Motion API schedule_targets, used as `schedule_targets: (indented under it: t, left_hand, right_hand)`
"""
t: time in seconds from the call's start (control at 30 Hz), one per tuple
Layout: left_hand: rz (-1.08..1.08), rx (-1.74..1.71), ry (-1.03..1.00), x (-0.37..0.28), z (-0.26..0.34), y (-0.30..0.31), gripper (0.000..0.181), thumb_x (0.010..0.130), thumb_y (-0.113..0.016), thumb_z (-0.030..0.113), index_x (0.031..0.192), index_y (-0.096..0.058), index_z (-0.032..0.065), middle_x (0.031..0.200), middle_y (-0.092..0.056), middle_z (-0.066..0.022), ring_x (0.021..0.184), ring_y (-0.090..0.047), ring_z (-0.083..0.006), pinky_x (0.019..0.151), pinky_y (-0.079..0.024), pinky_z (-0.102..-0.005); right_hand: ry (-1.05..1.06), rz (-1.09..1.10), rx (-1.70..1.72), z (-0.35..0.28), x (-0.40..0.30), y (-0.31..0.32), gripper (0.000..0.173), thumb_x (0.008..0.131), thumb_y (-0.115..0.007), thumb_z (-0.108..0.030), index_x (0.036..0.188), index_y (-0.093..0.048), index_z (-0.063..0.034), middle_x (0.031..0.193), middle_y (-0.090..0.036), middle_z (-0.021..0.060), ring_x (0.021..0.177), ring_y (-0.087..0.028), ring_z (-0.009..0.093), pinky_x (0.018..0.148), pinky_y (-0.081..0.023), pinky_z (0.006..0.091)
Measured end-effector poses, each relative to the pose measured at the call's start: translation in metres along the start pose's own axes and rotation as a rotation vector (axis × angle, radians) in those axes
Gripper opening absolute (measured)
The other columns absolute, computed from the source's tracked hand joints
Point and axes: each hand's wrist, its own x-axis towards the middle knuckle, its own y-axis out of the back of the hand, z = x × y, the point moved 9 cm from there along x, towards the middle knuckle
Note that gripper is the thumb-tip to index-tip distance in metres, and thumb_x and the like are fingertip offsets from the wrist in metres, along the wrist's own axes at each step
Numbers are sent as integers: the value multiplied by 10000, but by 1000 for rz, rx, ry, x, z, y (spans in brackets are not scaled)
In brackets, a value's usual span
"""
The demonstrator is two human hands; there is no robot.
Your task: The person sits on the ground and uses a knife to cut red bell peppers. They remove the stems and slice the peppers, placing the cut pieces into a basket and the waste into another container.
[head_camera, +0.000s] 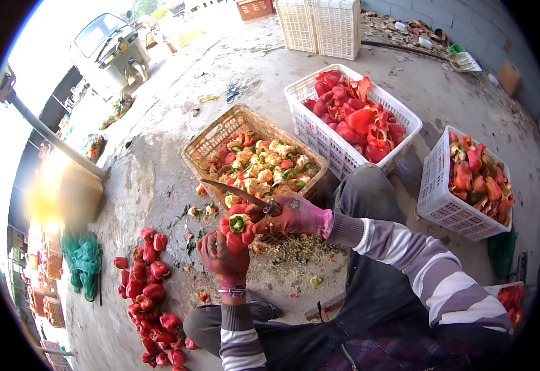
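Note:
My gloved left hand (pixel 222 256) grips a red bell pepper (pixel 238 237), its green stem end facing up. A knife (pixel 237 191) is in my gloved right hand (pixel 293 214), its long blade pointing away to the upper left. The fingers of that hand are close against the pepper; whether they touch it is hard to tell. Just beyond both hands stands a tan plastic crate (pixel 205 134) of cut-out pepper cores (pixel 265 169) with pale seeds and green stems. Whole red peppers (pixel 147 292) lie in a pile on the concrete to my left.
A white crate (pixel 318 132) of cored red peppers stands behind my right knee. Farther right is another white crate (pixel 441 199) with reddish-green pepper pieces. Seeds and scraps (pixel 293 255) litter the floor before me. Green netting (pixel 81 262), a leaning pole (pixel 57 130) and a three-wheeled vehicle (pixel 112 53) are left.

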Motion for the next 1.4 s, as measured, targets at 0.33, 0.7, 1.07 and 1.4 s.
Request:
schedule_targets:
  t: [0.33, 0.7, 1.07, 1.4]
  left_hand:
    - [-94, -35, -237, -3, 27, -9, 336, 661, -692, 138, 950, -528, 90, 887, -578, -76, 865, -586, -276, 778, -438, -432]
    - [-182, -313, -135, -13, 20, -21, 365, 639, -748, 153, 941, -558, 74, 909, -607, -102, 861, -605, -313, 781, -470, -425]
    - [-337, -1154, 999, -70, -36, -68, 300, 829, -693, 252, 1003, -654, 11, 1018, -626, -36, 873, -586, -99, 723, -496, -296]
    - [59, -1309, 1299, -123, -63, -89, 426, 879, -596, 311, 1198, -549, 32, 1159, -577, -48, 991, -583, -150, 889, -473, -328]
  right_hand:
    - [26, 0, -518, -3, -2, 9, 471, 704, -737, -376, 1043, -606, -75, 751, -639, 109, 705, -632, 165, 653, -491, 306]
    - [-399, -120, 132, 30, -15, 14, 177, 805, -606, -200, 692, -568, -69, 534, -526, 24, 434, -446, 101, 416, -326, 225]
    - [-167, 322, -251, 29, 33, 90, 380, 776, -672, -353, 940, -597, -18, 599, -536, 57, 543, -541, 154, 529, -433, 305]
    - [-476, -89, -204, 77, -3, -3, 372, 748, -760, -367, 942, -615, -85, 629, -534, -33, 422, -413, 26, 330, -260, 205]
